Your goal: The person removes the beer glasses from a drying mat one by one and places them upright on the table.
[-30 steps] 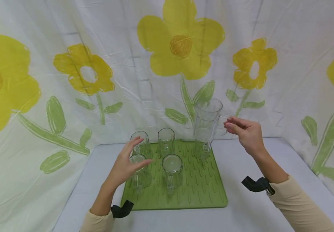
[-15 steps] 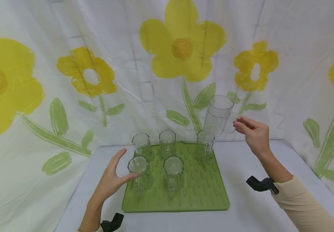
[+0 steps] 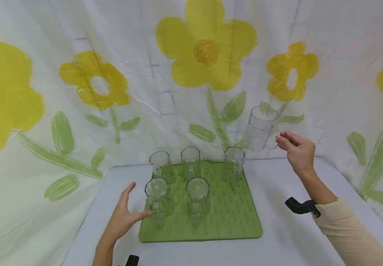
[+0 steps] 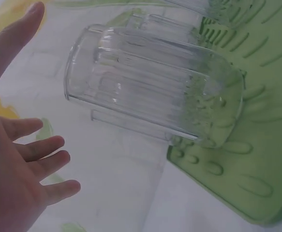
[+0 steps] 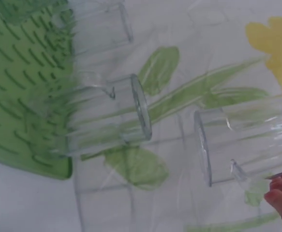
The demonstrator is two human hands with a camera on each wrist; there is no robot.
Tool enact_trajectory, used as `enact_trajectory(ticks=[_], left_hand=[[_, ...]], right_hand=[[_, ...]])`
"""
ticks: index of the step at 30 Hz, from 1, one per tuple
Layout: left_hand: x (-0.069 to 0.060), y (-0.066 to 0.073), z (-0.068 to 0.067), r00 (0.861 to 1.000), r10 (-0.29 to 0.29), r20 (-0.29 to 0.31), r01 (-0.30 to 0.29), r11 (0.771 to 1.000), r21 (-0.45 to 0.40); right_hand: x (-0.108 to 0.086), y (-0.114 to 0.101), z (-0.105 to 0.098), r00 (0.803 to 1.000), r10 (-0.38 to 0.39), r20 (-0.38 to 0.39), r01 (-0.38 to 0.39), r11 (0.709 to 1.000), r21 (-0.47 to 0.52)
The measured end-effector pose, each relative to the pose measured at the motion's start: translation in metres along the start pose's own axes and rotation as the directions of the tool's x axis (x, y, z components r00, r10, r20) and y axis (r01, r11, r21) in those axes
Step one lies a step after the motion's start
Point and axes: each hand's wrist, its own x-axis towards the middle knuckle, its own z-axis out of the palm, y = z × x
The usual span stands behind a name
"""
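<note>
With the mat's centre as the middle of a clock and twelve at its far edge, a left hand (image 3: 119,218) reaches in at eight o'clock, thumb spread from straight fingers, gripping nothing; a black device (image 3: 132,261) at its wrist is mostly cut off below. Just beside its thumb, at nine, stands a clear glass mug (image 3: 158,194); the left-wrist view shows a gap between them. Behind it, near eleven, is a second mug (image 3: 159,164), its lower part hard to make out through glass. A third mug (image 3: 190,164) stands at twelve and a fourth mug (image 3: 198,197) about the centre of the green mat (image 3: 231,218), which lies on a white table (image 3: 278,236) before a flowered curtain (image 3: 165,111). A fifth mug (image 3: 234,162) is near one. Beyond it, toward half past one, a raised mug (image 3: 261,129) hangs in the air, faint against the curtain; the right-wrist view cuts off its upper end. At two, the right hand (image 3: 299,151) pinches its handle between thumb and fingers; how many fingers, I cannot tell. A beige sleeve (image 3: 351,229) runs off toward four.
</note>
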Motion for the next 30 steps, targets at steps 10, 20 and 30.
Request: enact_trajectory(ticks=[10,20,30], left_hand=[[-0.007,-0.021,0.003,0.992,-0.085,0.094,0.083,0.996,0.024],[-0.010,-0.053,0.016,0.979,-0.112,0.168,0.110,0.994,0.026],[-0.015,-0.061,0.026,0.976,-0.124,0.179,0.109,0.990,0.092]], right_hand=[[-0.001,0.032,-0.005,0.995,-0.043,-0.092,0.026,0.984,-0.174],[-0.007,0.058,-0.007,0.984,-0.133,-0.117,0.097,0.958,-0.271],[-0.015,0.078,-0.004,0.979,-0.153,-0.132,0.105,0.943,-0.315]])
